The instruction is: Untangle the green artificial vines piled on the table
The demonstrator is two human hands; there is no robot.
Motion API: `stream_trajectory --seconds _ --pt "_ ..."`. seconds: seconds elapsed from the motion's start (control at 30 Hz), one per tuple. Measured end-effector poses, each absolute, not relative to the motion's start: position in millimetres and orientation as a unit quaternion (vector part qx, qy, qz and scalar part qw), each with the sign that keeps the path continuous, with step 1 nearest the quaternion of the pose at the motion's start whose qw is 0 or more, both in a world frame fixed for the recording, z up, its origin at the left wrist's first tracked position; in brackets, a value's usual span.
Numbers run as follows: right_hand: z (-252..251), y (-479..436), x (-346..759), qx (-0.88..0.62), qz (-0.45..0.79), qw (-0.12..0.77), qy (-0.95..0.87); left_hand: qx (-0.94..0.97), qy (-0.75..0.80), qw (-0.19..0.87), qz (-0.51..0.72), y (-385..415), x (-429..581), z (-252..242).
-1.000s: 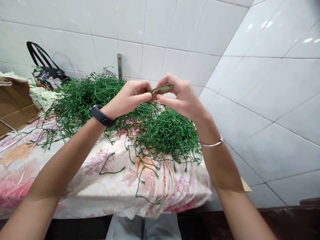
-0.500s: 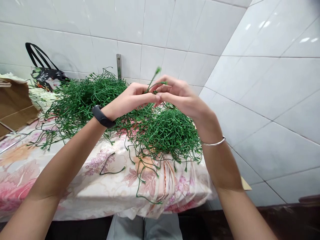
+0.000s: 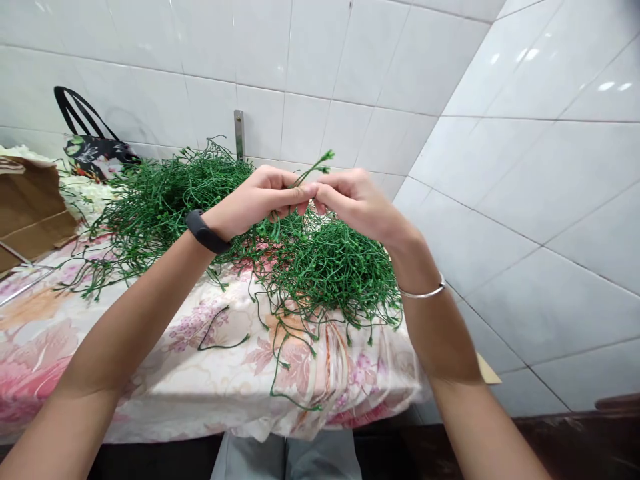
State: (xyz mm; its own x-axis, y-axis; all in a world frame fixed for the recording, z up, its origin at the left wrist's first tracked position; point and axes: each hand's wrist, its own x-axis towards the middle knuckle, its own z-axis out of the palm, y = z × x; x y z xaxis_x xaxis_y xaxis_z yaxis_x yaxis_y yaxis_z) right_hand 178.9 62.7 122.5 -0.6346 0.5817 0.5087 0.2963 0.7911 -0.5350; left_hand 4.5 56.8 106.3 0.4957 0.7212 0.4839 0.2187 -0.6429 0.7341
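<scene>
My left hand (image 3: 260, 200) and my right hand (image 3: 353, 200) meet fingertip to fingertip above the table, both pinched on one thin green plastic stem (image 3: 313, 168) whose tip sticks up between them. Below them lies a big heap of the same green stems (image 3: 330, 267), stretching left across the flowered cloth (image 3: 150, 353). A black band is on my left wrist, a silver bangle on my right.
A brown cardboard box (image 3: 27, 207) sits at the far left, with a black flowered bag (image 3: 93, 150) behind it against the white tiled wall. A loose stem (image 3: 223, 333) lies on the cloth near the front. The tiled wall closes in on the right.
The stem lay flat between my fingers, then was turned upright. Both hands have dropped slightly and stay pinched together.
</scene>
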Motion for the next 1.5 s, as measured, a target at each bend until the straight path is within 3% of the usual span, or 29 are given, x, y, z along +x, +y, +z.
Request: stream_trajectory --seconds 0.3,0.43,0.53,0.6,0.7,0.77,0.83,0.93,1.1,1.5 --pt "110.3 63.8 158.2 -0.172 0.454 0.419 -0.767 0.776 0.231 0.365 0.460 47.2 3.6 109.2" --pt "118.6 58.2 160.7 -0.177 0.397 0.473 -0.766 0.727 0.243 0.364 0.530 58.9 -3.9 109.3" --pt "128.3 60.1 172.7 -0.241 0.263 0.462 -0.812 0.708 0.234 0.406 0.529 67.3 -7.0 109.7" --pt "129.9 68.6 183.9 -0.309 0.140 0.430 -0.837 0.713 0.226 0.438 0.499 70.3 -6.7 109.2" --pt "122.7 89.7 201.8 -0.427 0.014 0.314 -0.848 0.724 0.222 0.444 0.479 71.8 -5.5 107.4" --pt "114.6 104.8 211.1 -0.482 0.009 0.229 -0.846 0.729 0.226 0.420 0.491 72.3 -5.3 106.2" --pt "108.2 116.6 215.8 -0.501 0.001 0.202 -0.841 0.733 0.246 0.390 0.500 72.9 -5.4 105.1" --pt "107.2 123.0 214.2 -0.453 -0.019 0.278 -0.847 0.744 0.293 0.342 0.494 73.8 -4.3 103.6" --pt "121.0 99.7 200.1 -0.299 0.148 0.390 -0.858 0.757 0.296 0.333 0.478 73.2 0.7 100.8" --pt "119.4 75.5 182.7 -0.253 0.154 0.406 -0.865 0.794 0.281 0.274 0.464 64.5 7.8 100.2"
